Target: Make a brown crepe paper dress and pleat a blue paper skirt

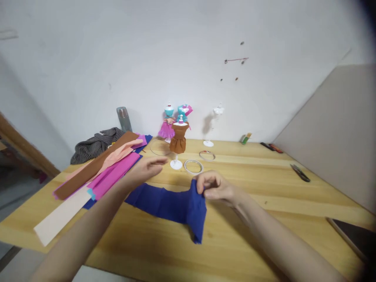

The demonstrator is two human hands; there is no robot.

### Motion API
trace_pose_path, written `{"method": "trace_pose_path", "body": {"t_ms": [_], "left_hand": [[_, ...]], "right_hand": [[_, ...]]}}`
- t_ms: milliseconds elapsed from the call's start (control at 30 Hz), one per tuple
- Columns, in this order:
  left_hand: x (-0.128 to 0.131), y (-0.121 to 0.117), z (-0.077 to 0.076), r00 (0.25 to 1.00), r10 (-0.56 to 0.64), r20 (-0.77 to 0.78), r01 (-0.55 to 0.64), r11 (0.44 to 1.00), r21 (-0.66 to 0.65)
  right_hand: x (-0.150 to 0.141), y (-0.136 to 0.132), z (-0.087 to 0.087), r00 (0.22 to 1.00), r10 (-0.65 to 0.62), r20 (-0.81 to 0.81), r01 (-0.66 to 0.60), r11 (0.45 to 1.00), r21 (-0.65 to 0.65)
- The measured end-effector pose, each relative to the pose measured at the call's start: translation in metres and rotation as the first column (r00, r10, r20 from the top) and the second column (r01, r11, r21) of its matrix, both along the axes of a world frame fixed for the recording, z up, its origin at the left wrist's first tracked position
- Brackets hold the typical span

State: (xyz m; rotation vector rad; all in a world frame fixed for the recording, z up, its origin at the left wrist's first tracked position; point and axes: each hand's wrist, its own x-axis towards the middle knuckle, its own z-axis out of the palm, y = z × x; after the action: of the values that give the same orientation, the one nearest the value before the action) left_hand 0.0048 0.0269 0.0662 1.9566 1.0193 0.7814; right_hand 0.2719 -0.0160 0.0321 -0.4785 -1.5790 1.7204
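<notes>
Fingers [201, 183] of your right hand [216, 187] are pinched on one end of the blue strip [167, 201], which stretches out nearer to you than the brown-dressed stand [178, 139]. Your left hand [147, 169], just left of that stand, has its fingers loosely extended, gripping nothing. Behind and left of the stand you have a grey bottle [124, 118]; well right of the stand, a small green container [245, 139]. You cannot tell what either contains.
</notes>
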Motion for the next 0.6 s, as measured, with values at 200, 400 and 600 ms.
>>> {"method": "trace_pose_path", "body": {"t_ms": [200, 400, 600], "left_hand": [[0.069, -0.011, -0.020, 0.874, -0.365, 0.320, 0.446, 0.864, -0.234], [0.077, 0.001, -0.012, 0.878, -0.345, 0.330, 0.462, 0.792, -0.400], [0.033, 0.020, 0.011, 0.952, -0.292, 0.097, 0.307, 0.880, -0.362]], "right_hand": [[0.010, 0.000, 0.010, 0.995, -0.099, -0.031, 0.098, 0.995, -0.030], [0.029, 0.008, 0.024, 0.993, -0.078, 0.086, 0.072, 0.995, 0.071], [0.054, 0.018, 0.024, 0.947, -0.029, 0.321, -0.016, 0.990, 0.137]]}}
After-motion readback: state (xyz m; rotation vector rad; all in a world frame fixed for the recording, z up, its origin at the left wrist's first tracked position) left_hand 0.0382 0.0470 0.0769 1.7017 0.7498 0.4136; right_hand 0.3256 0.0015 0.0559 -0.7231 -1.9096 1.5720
